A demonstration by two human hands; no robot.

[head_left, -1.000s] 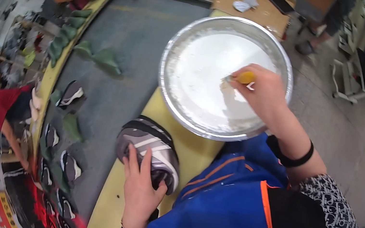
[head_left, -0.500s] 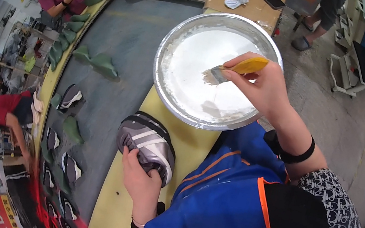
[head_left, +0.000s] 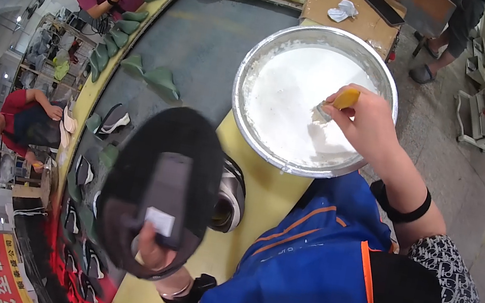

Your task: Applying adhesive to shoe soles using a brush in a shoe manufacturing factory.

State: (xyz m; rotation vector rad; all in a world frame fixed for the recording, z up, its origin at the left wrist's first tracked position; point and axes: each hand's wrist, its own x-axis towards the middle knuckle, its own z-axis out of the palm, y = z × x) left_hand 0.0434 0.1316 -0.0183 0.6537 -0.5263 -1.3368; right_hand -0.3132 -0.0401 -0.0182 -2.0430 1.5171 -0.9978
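Observation:
My left hand (head_left: 155, 250) grips a dark shoe (head_left: 132, 151) raised close to me. Its broad, blurred black face shows a grey strip down the middle and a white label. Behind it, a grey shoe (head_left: 230, 198) rests on the yellow table edge, partly hidden. A wide metal basin (head_left: 240, 122) with a layer of white liquid (head_left: 292, 89) stands beyond. Over the basin, my right hand (head_left: 368, 122) is closed around the yellow handle of a flat paintbrush (head_left: 347, 97). The bristles point down at the white surface; whether they touch it I cannot tell.
Left of the table edge runs a dark conveyor belt (head_left: 212, 29) with green shoe lasts (head_left: 161, 80) and several shoes (head_left: 113, 119). Cardboard (head_left: 320, 6) at the back bears a phone (head_left: 383, 9) and crumpled tissue (head_left: 343, 11). Two people work along the far left side.
My left hand has come off the grey shoe's opening and now holds a dark shoe up and to the left. The brush has turned more upright over the basin. My view has shifted slightly.

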